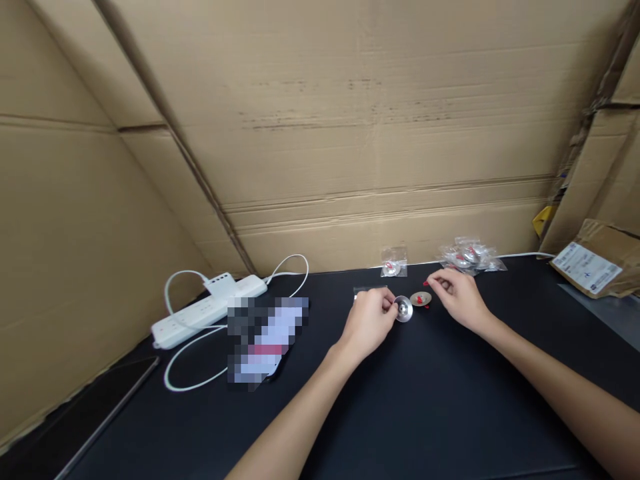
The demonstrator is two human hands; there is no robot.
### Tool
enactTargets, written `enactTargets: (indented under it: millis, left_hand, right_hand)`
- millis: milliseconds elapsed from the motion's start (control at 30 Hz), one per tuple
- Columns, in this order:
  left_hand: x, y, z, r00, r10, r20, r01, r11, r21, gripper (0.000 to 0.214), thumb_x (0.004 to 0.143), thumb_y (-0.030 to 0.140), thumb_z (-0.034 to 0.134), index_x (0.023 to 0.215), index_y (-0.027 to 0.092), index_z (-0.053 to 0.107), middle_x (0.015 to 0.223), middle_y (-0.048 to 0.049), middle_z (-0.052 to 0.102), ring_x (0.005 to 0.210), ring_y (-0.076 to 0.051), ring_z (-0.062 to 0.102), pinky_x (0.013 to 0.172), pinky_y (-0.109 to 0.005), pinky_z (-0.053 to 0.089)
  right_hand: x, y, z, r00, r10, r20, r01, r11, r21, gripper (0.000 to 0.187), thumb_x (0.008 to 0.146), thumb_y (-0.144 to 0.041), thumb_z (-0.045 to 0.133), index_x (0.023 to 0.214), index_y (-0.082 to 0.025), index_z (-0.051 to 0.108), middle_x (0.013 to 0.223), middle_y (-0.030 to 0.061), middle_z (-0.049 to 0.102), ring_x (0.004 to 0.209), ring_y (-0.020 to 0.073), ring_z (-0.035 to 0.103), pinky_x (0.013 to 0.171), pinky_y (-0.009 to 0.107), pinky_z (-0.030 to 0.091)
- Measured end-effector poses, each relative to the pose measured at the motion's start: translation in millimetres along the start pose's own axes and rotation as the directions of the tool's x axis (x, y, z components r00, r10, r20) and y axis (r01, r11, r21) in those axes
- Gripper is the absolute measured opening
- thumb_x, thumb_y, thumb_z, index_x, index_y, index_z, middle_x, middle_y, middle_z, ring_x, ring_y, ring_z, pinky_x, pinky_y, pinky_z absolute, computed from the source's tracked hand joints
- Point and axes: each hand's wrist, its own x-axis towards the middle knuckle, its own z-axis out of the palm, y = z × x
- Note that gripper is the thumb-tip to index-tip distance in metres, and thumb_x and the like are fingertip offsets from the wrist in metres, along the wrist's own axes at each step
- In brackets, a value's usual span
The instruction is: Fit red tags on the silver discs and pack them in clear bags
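Observation:
My left hand (371, 319) pinches the edge of a shiny round metal disc (404, 309), tilted so its face with a centre hole shows. Just right of it, a second metal disc (415, 298) lies on the black table with small red pieces (420, 300) on it and by its edge. My right hand (456, 293) has its fingertips closed on a small red piece (427, 283), above and right of that second disc. Partly behind my left hand lies a clear plastic bag (370, 291). What the red pieces are is too small to tell.
Behind my right hand is a pile of clear bags with discs (469, 255); one more bagged disc (394, 263) lies left of it. A power strip (210, 312) with white cables, a blurred-out phone-like object (275, 340) and a dark flat panel (95, 413) are left. A labelled package (595, 261) stands right. Cardboard walls (350, 133) enclose the table.

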Motion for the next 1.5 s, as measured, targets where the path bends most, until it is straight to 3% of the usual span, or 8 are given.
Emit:
enactTargets:
  millis: [100, 267, 367, 567, 700, 800, 1200, 1500]
  left_hand:
    - [-3, -2, 1.9, 0.999, 0.041, -0.006, -0.039, 0.978, 0.205, 0.013, 0.084, 0.020, 0.054, 0.085, 0.020, 0.067, 0.068, -0.0041, 0.068, 0.066, -0.020, 0.065, 0.057, -0.027, 0.040]
    - [-5, -1, 2.6, 0.991, 0.133, -0.002, -0.120, 0.904, 0.409, 0.014, 0.085, 0.019, 0.052, 0.092, 0.019, 0.064, 0.082, -0.0071, 0.068, 0.080, -0.024, 0.064, 0.061, -0.029, 0.042]
    - [-6, 2, 1.8, 0.984, 0.177, -0.029, -0.144, 0.878, 0.457, 0.012, 0.086, 0.020, 0.052, 0.090, 0.018, 0.062, 0.089, -0.0085, 0.066, 0.087, -0.025, 0.061, 0.066, -0.032, 0.045]
    - [-9, 8, 0.1, 0.936, 0.345, 0.070, -0.345, 0.860, 0.376, 0.020, 0.093, 0.023, 0.045, 0.090, 0.018, 0.064, 0.092, -0.0085, 0.065, 0.096, -0.025, 0.056, 0.082, -0.037, 0.048]
    - [-13, 9, 2.2, 0.871, 0.447, 0.206, -0.491, 0.819, 0.298, 0.029, 0.095, 0.026, 0.043, 0.117, 0.019, 0.061, 0.124, -0.0096, 0.062, 0.123, -0.027, 0.046, 0.102, -0.044, 0.040]
    - [-14, 6, 4.2, 0.863, 0.436, 0.256, -0.498, 0.822, 0.275, 0.037, 0.095, 0.031, 0.044, 0.128, 0.019, 0.054, 0.138, -0.0093, 0.054, 0.136, -0.029, 0.036, 0.110, -0.048, 0.033]
    - [-16, 7, 5.0, 0.862, 0.424, 0.277, -0.482, 0.854, 0.194, 0.038, 0.097, 0.029, 0.042, 0.133, 0.021, 0.048, 0.138, -0.0071, 0.054, 0.137, -0.025, 0.036, 0.111, -0.043, 0.034]
    - [-18, 11, 7.1, 0.840, 0.444, 0.312, -0.514, 0.836, 0.192, 0.033, 0.097, 0.031, 0.042, 0.127, 0.023, 0.055, 0.131, -0.0056, 0.060, 0.136, -0.026, 0.039, 0.113, -0.045, 0.032]
  right_hand:
    - [-2, 2, 4, 0.995, -0.077, 0.061, 0.080, 0.995, -0.060, 0.017, 0.091, -0.021, 0.047, 0.096, -0.021, 0.063, 0.078, 0.0024, 0.063, 0.063, 0.0161, 0.055, 0.062, 0.028, 0.042]
    - [-4, 8, 7, 0.973, -0.136, 0.186, 0.162, 0.977, -0.135, 0.031, 0.088, -0.006, 0.038, 0.077, -0.021, 0.063, 0.079, 0.0030, 0.056, 0.073, 0.0161, 0.057, 0.071, 0.028, 0.044]
    - [-6, 11, 9, 0.965, -0.133, 0.224, 0.166, 0.977, -0.136, 0.032, 0.090, -0.006, 0.037, 0.087, -0.021, 0.065, 0.083, 0.0037, 0.056, 0.076, 0.0164, 0.058, 0.073, 0.029, 0.045]
    - [-6, 7, 9, 0.956, -0.132, 0.261, 0.182, 0.967, -0.180, 0.021, 0.094, -0.019, 0.047, 0.097, -0.021, 0.068, 0.089, 0.0054, 0.059, 0.077, 0.0177, 0.058, 0.072, 0.030, 0.045]
    - [-6, 5, 7, 0.938, -0.147, 0.315, 0.207, 0.964, -0.167, 0.022, 0.094, -0.019, 0.049, 0.100, -0.022, 0.071, 0.083, 0.0045, 0.058, 0.073, 0.0170, 0.056, 0.068, 0.029, 0.045]
    - [-6, 3, 6, 0.930, -0.167, 0.328, 0.234, 0.957, -0.174, 0.021, 0.093, -0.017, 0.050, 0.095, -0.021, 0.071, 0.081, 0.0040, 0.058, 0.069, 0.0161, 0.055, 0.066, 0.028, 0.043]
    - [-10, -5, 8, 0.919, -0.138, 0.369, 0.233, 0.945, -0.227, 0.009, 0.084, -0.015, 0.051, 0.078, -0.020, 0.047, 0.078, 0.0020, 0.054, 0.066, 0.0149, 0.053, 0.062, 0.026, 0.038]
    - [-3, 5, 13, 0.991, -0.021, 0.130, 0.035, 0.994, -0.107, 0.037, 0.097, -0.029, 0.035, 0.062, -0.021, 0.041, 0.058, 0.0003, 0.051, 0.055, 0.0148, 0.049, 0.056, 0.027, 0.034]
